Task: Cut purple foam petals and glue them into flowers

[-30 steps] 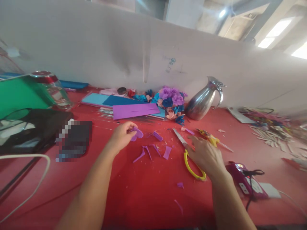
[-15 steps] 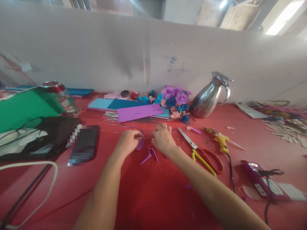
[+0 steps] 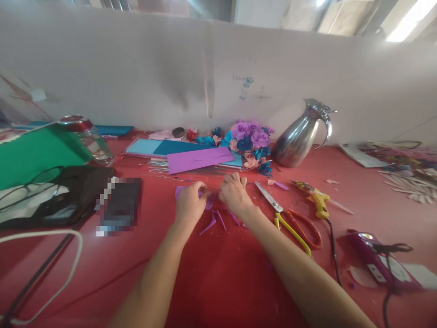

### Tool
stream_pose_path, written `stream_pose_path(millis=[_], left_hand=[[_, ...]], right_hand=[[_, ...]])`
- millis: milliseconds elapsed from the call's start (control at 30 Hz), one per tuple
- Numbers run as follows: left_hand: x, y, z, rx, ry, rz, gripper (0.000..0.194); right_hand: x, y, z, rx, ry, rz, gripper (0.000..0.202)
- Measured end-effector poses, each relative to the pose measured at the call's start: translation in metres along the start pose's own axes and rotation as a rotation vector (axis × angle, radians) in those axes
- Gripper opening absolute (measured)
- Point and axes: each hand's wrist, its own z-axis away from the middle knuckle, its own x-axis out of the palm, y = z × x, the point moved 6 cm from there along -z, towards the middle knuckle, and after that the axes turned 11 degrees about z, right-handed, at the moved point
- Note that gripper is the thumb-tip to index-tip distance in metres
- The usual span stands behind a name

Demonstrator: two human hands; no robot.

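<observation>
Here, low over the red table, my left hand has its thumb and fingertips pinched on a thin purple piece, which shows on both sides of my knuckles. My right hand is just beside it, its fingers curled inward and the knuckles up; I cannot tell whether those fingers are pressed closed or have hold of anything. Narrow purple offcuts lie on the tabletop just on my side of the two hands. To the right of my right hand rest the scissors, their blades pointing away from me and their handles, one yellow and one red, toward me, and farther right is a yellow glue gun with a black cord. Beyond my hands, a flat purple sheet lies across blue sheets, next to a bunch of paper flowers in purple, blue and pink. A shiny metal jug stands just right of the flowers, near the wall. Over on my left, a glass jar with a red lid stands behind a dark bag.
</observation>
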Motion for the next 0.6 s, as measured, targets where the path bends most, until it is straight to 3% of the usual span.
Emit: stream_pose_path(millis=[100, 300, 467, 600], left_hand=[[-0.011, 0.002, 0.001, 0.088, 0.028, -0.085, 0.015], [-0.003, 0.003, 0.006, 0.140, -0.178, -0.294, 0.006], [0.006, 0.002, 0.006, 0.139, -0.138, -0.307, 0.010], [0.001, -0.002, 0.001, 0.126, -0.052, -0.259, 0.010]], right_hand=[[-0.002, 0.002, 0.001, -0.010, 0.011, 0.002, 0.019], [-0.004, -0.001, 0.002, -0.025, 0.002, -0.017, 0.017], [-0.002, -0.005, 0.003, -0.047, -0.024, -0.016, 0.017], [-0.002, -0.007, 0.005, -0.043, -0.021, -0.018, 0.016]])
